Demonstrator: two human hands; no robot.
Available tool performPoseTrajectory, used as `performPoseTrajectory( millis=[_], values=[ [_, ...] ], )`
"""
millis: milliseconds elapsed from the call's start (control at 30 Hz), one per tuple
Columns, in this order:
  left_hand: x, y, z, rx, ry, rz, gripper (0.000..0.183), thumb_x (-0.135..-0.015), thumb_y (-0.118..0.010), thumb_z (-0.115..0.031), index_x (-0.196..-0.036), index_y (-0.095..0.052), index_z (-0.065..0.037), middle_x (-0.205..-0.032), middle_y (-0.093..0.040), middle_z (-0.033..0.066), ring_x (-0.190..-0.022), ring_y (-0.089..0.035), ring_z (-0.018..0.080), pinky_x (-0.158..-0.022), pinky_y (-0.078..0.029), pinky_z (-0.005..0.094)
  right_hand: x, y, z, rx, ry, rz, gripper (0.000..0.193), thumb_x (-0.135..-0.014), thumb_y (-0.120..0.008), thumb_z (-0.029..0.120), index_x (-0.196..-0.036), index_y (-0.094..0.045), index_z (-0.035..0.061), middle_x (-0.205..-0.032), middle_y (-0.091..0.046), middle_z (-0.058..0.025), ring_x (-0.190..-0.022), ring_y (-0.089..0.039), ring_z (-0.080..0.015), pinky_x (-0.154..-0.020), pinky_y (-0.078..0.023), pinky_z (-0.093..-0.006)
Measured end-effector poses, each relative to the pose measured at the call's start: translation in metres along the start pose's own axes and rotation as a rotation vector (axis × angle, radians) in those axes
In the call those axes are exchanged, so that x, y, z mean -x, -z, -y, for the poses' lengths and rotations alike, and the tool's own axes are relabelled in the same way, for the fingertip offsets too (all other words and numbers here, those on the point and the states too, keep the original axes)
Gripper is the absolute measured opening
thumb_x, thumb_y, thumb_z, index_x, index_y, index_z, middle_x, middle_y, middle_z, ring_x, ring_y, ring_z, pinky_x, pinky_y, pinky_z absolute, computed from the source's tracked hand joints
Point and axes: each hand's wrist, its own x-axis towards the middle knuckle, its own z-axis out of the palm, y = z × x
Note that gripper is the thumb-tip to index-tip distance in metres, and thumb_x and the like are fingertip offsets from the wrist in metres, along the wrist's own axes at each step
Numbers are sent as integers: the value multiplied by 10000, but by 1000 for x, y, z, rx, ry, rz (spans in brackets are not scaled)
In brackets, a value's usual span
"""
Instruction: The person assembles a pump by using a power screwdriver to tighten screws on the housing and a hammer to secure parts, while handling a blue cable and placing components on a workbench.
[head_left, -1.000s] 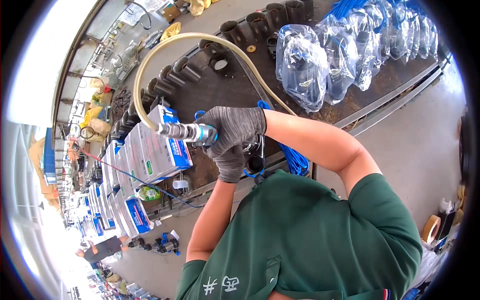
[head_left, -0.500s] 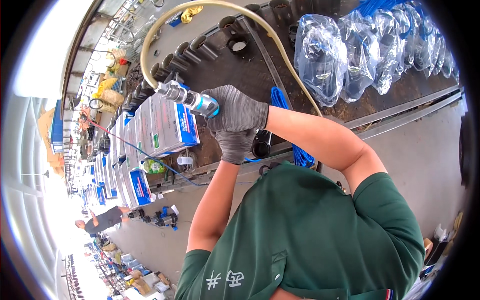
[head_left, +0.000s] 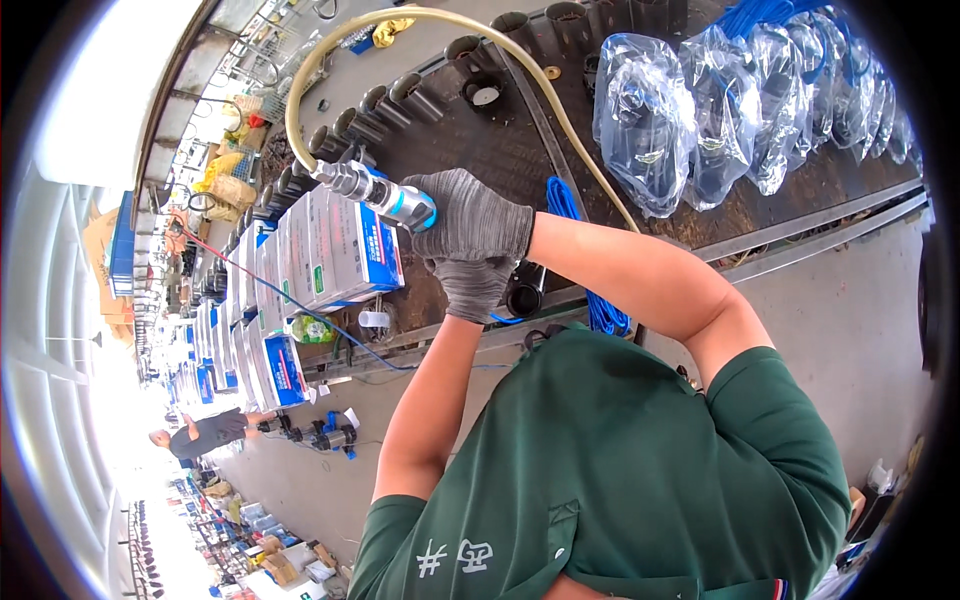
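Note:
My right hand (head_left: pixel 472 215), in a grey knit glove, is wrapped round a silver and blue air tool (head_left: pixel 395 203). A pale yellow air hose (head_left: pixel 300 95) is joined to the tool's outer end. Just below, against the right hand, sits my gloved left hand (head_left: pixel 472 288). Its fingers are closed, and what they hold is hidden behind the right hand. Beside the left hand a black cylindrical part (head_left: pixel 523 298) rests at the bench edge. Blue cable (head_left: pixel 605 312) hangs over that edge to its right.
Clear plastic bags with dark parts (head_left: pixel 645 125) line the bench at the right. White and blue boxes (head_left: pixel 335 250) are stacked at the left. Black cylinders (head_left: pixel 415 95) stand along the far side of the dark bench (head_left: pixel 470 140). Another person (head_left: pixel 210 432) is far off at left.
The view has shifted slightly, so the bench and boxes sit a little lower and further right. Both hands keep the same hold, with the tool almost in the same place.

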Motion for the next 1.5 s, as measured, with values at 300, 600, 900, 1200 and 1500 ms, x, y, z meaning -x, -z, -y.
performPoseTrajectory(
  millis=[300,600,900,1200,1500],
  values=[
    [-2,1,0,-96,-87,-132,869,-652,-835,-472,-1382,-489,-151,-1325,-568,179,-1251,-524,411,-1034,-347,617,4,4,4,-97,66,-86,381,-736,-767,134,-1092,-657,54,-949,-725,-157,-890,-710,-311,-828,-565,-378],
    [3,-14,13,-121,-185,-354,927,-653,-835,-518,-1391,-400,-165,-1355,-468,190,-1289,-450,439,-1048,-324,636,6,17,5,-489,107,-98,502,-733,-803,67,-1210,-650,51,-1083,-740,-50,-983,-682,-109,-903,-574,-311],
    [-4,1,-3,-90,-129,-298,880,-718,-784,-615,-1409,-445,-189,-1323,-472,26,-1286,-479,281,-1103,-265,557,-21,67,-45,-393,120,-484,393,-804,-828,29,-1158,-657,50,-923,-715,-9,-814,-663,-87,-718,-549,-258],
    [-1,0,0,-101,-138,-323,765,-761,-750,-591,-1357,-470,-202,-1304,-495,25,-1264,-489,274,-1095,-259,551,-29,38,-63,-410,-38,-416,434,-792,-801,7,-1198,-653,49,-930,-686,6,-833,-644,-98,-747,-531,-271],
    [-4,2,-3,-99,-138,-313,731,-792,-724,-590,-1351,-476,-189,-1304,-504,40,-1271,-474,290,-1097,-269,560,-44,45,-47,-505,-63,-6,449,-755,-784,-24,-1176,-642,44,-945,-666,8,-851,-617,-94,-801,-531,-286]
  ],
)
